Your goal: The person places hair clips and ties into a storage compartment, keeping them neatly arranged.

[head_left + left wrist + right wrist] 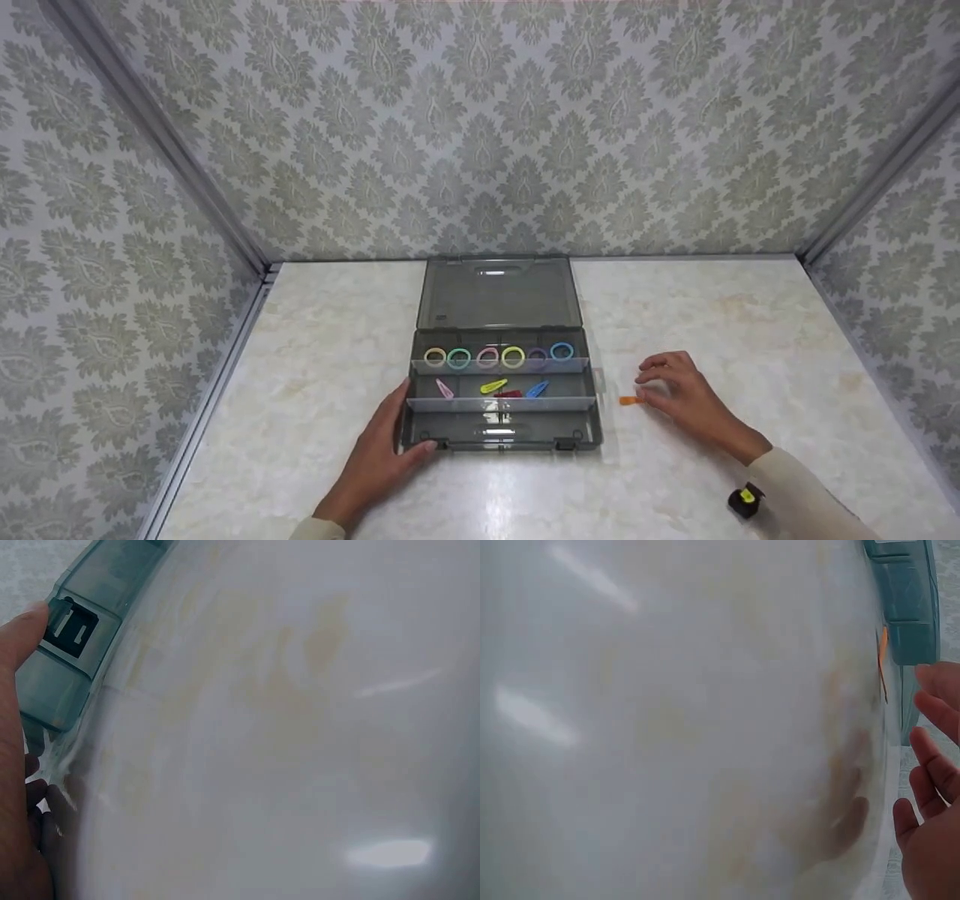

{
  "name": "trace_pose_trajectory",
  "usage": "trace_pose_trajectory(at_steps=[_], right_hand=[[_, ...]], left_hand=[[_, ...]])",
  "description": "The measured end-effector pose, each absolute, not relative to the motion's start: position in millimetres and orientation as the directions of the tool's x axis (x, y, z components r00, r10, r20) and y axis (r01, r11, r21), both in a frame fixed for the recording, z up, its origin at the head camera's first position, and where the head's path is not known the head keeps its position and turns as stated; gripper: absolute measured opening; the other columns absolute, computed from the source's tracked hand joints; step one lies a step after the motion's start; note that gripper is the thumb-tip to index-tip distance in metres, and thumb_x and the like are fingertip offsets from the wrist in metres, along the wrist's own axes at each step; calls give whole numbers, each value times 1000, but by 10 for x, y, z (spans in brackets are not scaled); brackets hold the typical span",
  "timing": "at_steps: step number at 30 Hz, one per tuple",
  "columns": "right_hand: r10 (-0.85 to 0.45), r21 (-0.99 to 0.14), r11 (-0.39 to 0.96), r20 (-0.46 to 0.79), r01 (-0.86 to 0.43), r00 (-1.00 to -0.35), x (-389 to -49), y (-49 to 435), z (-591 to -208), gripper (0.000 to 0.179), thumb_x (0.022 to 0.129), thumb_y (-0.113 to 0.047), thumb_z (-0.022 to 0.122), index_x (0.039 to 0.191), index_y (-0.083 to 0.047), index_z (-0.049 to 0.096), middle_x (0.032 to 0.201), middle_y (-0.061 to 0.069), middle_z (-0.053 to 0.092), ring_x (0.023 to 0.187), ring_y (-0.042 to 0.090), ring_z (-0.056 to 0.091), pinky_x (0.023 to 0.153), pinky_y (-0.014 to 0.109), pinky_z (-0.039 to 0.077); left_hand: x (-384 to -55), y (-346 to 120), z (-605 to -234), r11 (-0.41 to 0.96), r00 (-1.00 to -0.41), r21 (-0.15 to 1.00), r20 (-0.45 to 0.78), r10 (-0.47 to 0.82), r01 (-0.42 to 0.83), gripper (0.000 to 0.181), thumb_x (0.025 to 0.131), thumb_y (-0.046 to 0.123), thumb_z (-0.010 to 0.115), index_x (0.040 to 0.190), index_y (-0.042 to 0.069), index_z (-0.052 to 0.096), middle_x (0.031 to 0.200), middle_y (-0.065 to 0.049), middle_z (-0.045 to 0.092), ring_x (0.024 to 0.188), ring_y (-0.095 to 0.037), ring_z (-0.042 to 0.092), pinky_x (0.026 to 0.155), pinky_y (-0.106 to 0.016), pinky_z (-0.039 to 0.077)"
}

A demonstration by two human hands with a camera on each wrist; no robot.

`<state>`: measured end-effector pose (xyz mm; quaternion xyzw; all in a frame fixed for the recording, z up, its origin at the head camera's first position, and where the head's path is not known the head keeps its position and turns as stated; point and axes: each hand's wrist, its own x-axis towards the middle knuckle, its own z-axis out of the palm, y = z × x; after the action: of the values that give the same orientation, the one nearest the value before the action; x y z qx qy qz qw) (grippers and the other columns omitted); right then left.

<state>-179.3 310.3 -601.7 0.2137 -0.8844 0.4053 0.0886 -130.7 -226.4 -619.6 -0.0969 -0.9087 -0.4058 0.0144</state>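
A dark see-through organizer box (502, 442) lies with its lid (499, 296) folded back. My left hand (382, 457) holds its front left corner, fingers along the side and thumb on the front near a latch (73, 626). Several coloured hair ties (513, 357) stand in the back compartment. The middle one holds several snap hair clips, among them a pink (444, 388), a yellow (493, 386), a red (508, 394) and a blue one (538, 388). An orange hair clip (628, 400) lies on the table, right of the box. Loosely bent, my right hand's (679, 390) fingers are beside it; a gap shows in the right wrist view.
The pale marbled table (750, 322) reaches patterned walls (525, 135) at the back and both sides. White dividers (501, 403) split the box into three rows. A small black object with a yellow patch (745, 500) is beside the right sleeve.
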Motion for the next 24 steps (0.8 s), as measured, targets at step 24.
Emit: trace_pose_trajectory(at_steps=[24], right_hand=[[-248,-738,524,345,-425,-905,-1605,3067,-6172,23,91,-4,90,109,-17,85,131,10,69,125,22,47,102,20,36]], left_hand=[[-1286,-2252,-6145,667,-987,733,36,157,133,115,90,69,82,178,30,19,180,-6,30,165,-32,32,134,-56,27]])
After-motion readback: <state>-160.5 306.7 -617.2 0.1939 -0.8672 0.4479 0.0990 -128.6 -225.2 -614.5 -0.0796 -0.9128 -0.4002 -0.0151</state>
